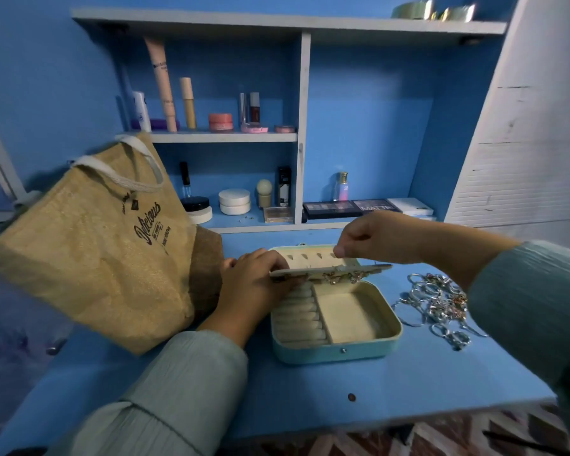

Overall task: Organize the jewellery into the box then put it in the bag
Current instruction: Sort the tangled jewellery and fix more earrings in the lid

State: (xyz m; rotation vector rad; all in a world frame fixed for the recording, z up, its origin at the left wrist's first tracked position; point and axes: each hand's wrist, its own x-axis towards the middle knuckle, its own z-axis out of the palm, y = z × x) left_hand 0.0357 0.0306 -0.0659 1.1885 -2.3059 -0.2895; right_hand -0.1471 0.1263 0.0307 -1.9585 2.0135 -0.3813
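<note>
Box: the jewellery box [336, 324] lies open on the blue desk [310, 390], its ring rolls and square compartment bare
Earring panel: a flat panel [329, 270] stands out level over the tray, a few earrings hanging along its front edge
Left hand: the left hand [254, 284] grips the panel's left end, fingers curled over its top
Right hand: the right hand [369, 240] is above the panel's rear, fingers curled with tips pinched; whether a small piece sits between them I cannot tell
Loose jewellery: a pile of rings and chains [438, 304] lies just beside the box, on its right
Bag: the jute bag [93, 258] stands left of the box
Risk: tilting the panel could shake earrings loose; a tiny stud could slip and roll off the desk; the right sleeve [524, 291] hangs over the pile and could drag chains away
</note>
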